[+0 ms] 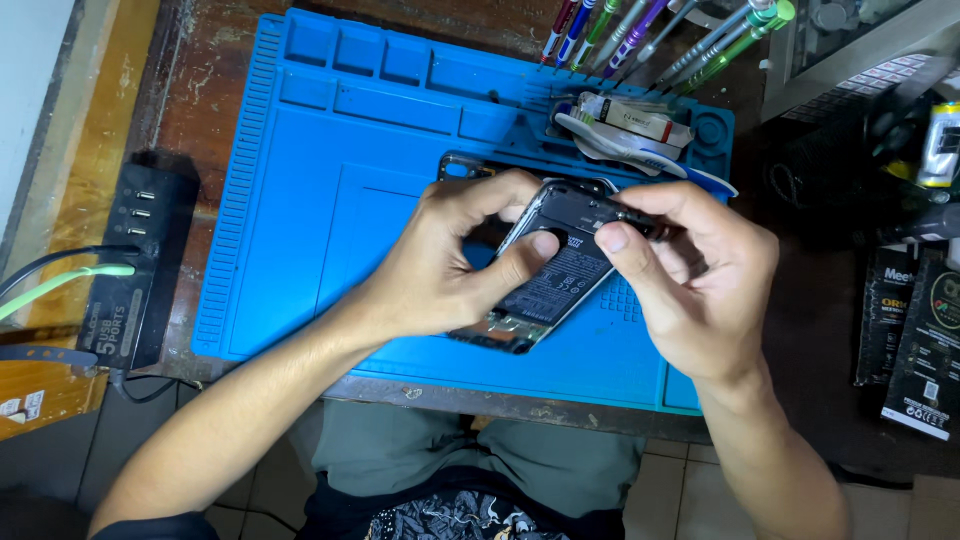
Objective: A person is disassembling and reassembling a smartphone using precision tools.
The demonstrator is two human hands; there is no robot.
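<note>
An opened smartphone [556, 278] with its back cover off, its black battery and inner parts showing, is held tilted above a blue repair mat [300, 200]. My left hand [450, 265] grips the phone's left side, thumb pressed on the battery. My right hand [690, 280] holds the phone's upper right end, thumb and fingers pinching near the top edge. A second dark phone part [462, 166] lies flat on the mat, mostly hidden behind my left hand.
Several coloured screwdrivers [640, 30] stand at the mat's far edge above a toothbrush and small white packets [630, 125]. A black multi-port USB charger [135, 265] with cables sits left. Dark boxes [915, 340] lie right. My knees are below the worn table edge.
</note>
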